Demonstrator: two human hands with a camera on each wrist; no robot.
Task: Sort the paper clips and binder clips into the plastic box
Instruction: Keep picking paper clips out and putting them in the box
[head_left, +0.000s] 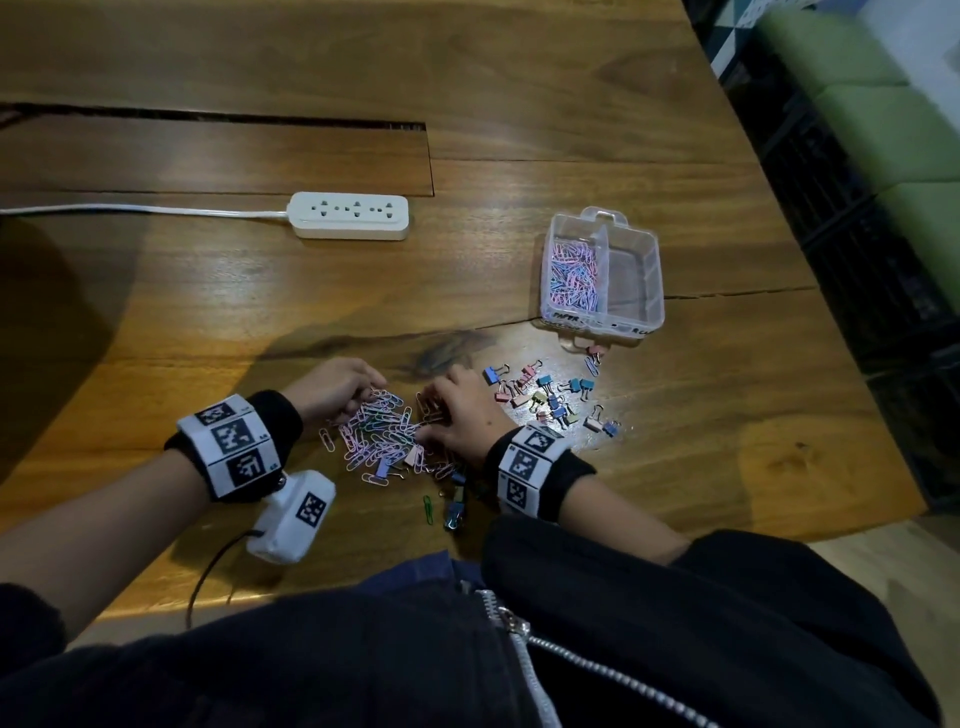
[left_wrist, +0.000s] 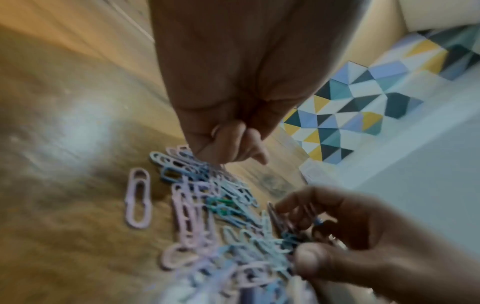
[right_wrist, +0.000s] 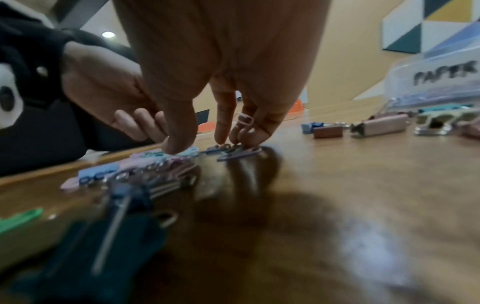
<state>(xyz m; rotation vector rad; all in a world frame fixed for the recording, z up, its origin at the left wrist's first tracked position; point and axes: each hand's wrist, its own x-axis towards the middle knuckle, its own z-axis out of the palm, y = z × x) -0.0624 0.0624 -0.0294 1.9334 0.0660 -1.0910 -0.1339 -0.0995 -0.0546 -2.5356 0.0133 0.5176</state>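
Right now both hands are down in the paper clip pile (head_left: 382, 439) on the wooden table (head_left: 208, 312). Left hand (head_left: 332, 387) sits at the pile's far-left edge, fingers curled under w/ tips on the clips; left wrist view is blurred, so can't tell whether it actually pinches one or just rakes. Right hand (head_left: 465, 410) is at the pile's right edge, opposite the left; in the right wrist view its thumb and fingertips (right_wrist: 221, 133) press onto clips on the wood, and a pink paper clip (right_wrist: 245, 120) is caught up between its fingers, so it's grasping at least that one. Just right of the right hand, apart from the pile, lie the binder clips (head_left: 550, 397), pastel blue, pink, yellow, scattered loose. Beyond those, further from the right hand, stands the clear plastic box (head_left: 652, 306), two compartments: left one holds pink and blue paper clips (head_left: 574, 278), handwritten label "PAPER" on its near wall. One pink binder clip (head_left: 595, 352) lies right at the box's near edge. Near the right wrist, toward the body, a green paper clip (head_left: 427, 508) and a dark blue binder clip (head_left: 455, 512). Well beyond the left hand, a white power strip (head_left: 349, 215) w/ its cord running off left.
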